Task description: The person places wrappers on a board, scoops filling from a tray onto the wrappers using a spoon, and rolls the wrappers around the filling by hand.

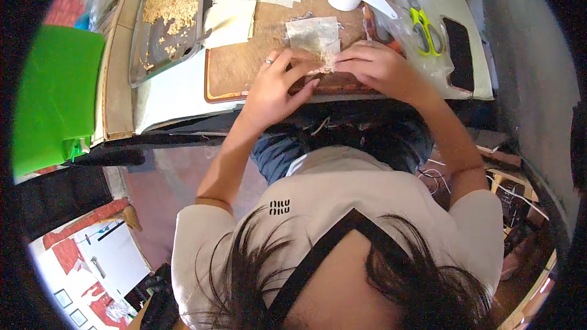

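Board's (pixel 235 72) near side: our left hand (pixel 278 82) and right hand (pixel 385 70) pinch the wrapper (pixel 313 33); we judge it light, soft, tear-prone; hold both ends.

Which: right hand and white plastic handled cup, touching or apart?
Apart. Head view: a strip of brown rectangular board shows between right hand and cup.

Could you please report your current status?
Left hand, right hand: both at near end of wrapper. Wrapper's far part: lying open. White cup: apart from both hands.
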{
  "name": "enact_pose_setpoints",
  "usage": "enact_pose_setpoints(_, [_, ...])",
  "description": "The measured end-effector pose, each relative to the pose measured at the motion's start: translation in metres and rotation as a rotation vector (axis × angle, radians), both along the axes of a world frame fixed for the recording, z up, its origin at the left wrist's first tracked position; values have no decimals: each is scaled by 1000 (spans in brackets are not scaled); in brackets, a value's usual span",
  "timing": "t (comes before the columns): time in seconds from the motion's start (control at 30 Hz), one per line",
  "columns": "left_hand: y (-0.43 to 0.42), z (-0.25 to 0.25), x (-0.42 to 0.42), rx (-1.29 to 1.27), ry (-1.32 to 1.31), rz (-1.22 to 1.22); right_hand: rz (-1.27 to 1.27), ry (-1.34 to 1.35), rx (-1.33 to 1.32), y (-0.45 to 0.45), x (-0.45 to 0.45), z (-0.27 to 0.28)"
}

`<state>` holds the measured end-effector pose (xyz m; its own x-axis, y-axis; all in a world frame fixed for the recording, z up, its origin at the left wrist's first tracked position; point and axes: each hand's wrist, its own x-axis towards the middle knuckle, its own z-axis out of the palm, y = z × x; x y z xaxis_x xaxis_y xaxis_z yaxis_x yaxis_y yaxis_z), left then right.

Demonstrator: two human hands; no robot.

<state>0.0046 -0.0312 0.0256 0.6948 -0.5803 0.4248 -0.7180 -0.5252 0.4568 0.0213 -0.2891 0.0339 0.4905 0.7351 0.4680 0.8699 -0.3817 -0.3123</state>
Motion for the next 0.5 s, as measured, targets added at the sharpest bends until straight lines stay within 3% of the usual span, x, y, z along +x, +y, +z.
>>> enact_pose_setpoints(0.17, [1, -4, 4, -40, 8, -7, 238, -83, -102, 5, 22, 1])
enact_pose_setpoints(0.27, [2, -1, 6, -45, 45, -20, 246, -223, -181, 7, 31, -1])
enact_pose_setpoints(0.37, [4, 0, 7, -56, 63, -22, 193, -201, -245, 12, 32, 0])
enact_pose_setpoints(0.5, [5, 2, 10, -76, 114, -22, 168, -121, 55, 17, 43, -16])
